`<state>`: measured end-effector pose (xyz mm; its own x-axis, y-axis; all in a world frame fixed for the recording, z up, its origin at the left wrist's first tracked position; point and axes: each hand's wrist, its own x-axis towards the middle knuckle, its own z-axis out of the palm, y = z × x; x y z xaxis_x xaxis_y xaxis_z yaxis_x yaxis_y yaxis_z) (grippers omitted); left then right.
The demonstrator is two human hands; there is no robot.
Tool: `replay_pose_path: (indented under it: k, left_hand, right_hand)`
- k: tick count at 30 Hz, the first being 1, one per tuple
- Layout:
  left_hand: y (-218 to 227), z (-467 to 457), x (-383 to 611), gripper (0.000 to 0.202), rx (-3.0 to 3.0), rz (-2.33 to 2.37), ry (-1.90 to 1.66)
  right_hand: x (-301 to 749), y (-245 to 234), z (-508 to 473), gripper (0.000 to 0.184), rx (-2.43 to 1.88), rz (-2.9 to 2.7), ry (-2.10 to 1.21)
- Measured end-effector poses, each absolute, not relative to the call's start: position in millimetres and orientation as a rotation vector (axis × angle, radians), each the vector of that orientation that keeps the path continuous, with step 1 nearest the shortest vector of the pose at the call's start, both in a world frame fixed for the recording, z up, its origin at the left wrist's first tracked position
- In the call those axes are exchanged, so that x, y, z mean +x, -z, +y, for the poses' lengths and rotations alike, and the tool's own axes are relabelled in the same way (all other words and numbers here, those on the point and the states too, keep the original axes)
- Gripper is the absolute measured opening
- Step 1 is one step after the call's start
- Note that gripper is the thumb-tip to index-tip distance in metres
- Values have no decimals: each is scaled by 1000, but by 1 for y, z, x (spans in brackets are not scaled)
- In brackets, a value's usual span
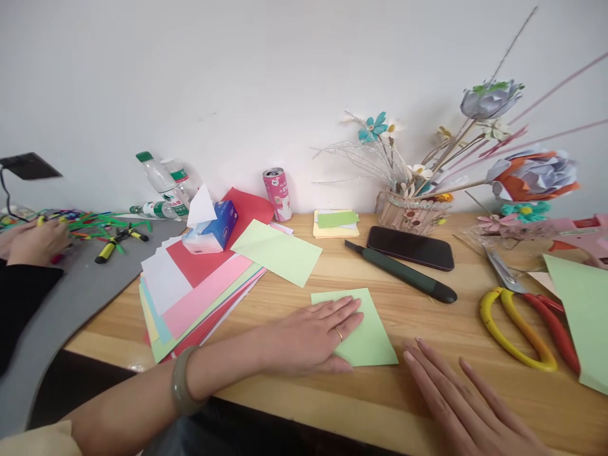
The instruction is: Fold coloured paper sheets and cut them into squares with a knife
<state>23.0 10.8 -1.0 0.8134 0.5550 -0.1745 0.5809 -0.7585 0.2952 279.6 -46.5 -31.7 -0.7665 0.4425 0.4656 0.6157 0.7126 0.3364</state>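
A light green paper square [373, 332] lies flat on the wooden table near its front edge. My left hand [316, 332] rests palm down across its left part, fingers stretched out, with a ring and a bracelet showing. To the right of the sheet, my right hand [463, 399] is held flat with nothing in it, its fingertips just off the paper's corner. Another light green sheet [280, 252] lies behind my left hand. A dark green utility knife [403, 273] sits just beyond the square.
Scissors [510, 316] with yellow and red handles lie right. A phone [411, 247], a basket of paper flowers [413, 212], small paper slips [336, 221] and a can [278, 195] stand behind. Left are coloured papers [209, 297], a tissue pack [213, 228], and another person's hands [35, 240].
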Motion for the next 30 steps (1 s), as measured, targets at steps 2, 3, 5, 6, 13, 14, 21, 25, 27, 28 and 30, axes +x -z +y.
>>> replay_pose_path:
  k: [2, 3, 5, 6, 13, 14, 21, 25, 27, 28, 30]
  left_hand:
    - [0, 11, 23, 71, 2696, 864, 78]
    - [-1, 10, 23, 72, 2725, 878, 49]
    - [-2, 6, 25, 67, 2815, 907, -44]
    - [-1, 2, 26, 59, 2869, 917, -101]
    - [11, -43, 45, 46, 3022, 1096, -200]
    - [13, -48, 47, 46, 3041, 1153, -183]
    - [21, -62, 39, 37, 3304, 1247, -284]
    - [31, -71, 28, 33, 3241, 1370, -518]
    - [35, -75, 23, 33, 3200, 1427, -592]
    - [36, -77, 21, 33, 3189, 1446, -601]
    - [37, -79, 18, 32, 3178, 1463, -595]
  right_hand:
    - [273, 30, -47, 84, -783, -2575, 684]
    - [270, 30, -47, 79, -740, -2591, 681]
    - [265, 30, -46, 71, -687, -2616, 675]
    - [264, 30, -46, 69, -685, -2621, 674]
    - [265, 38, -48, 62, -743, -2596, 693]
    - [266, 40, -49, 62, -753, -2603, 687]
    - [265, 42, -51, 57, -794, -2543, 584]
    - [263, 42, -50, 57, -819, -2536, 607]
    - [263, 43, -50, 61, -797, -2573, 654]
    - [264, 44, -49, 62, -787, -2589, 671]
    - [267, 46, -49, 65, -780, -2596, 683]
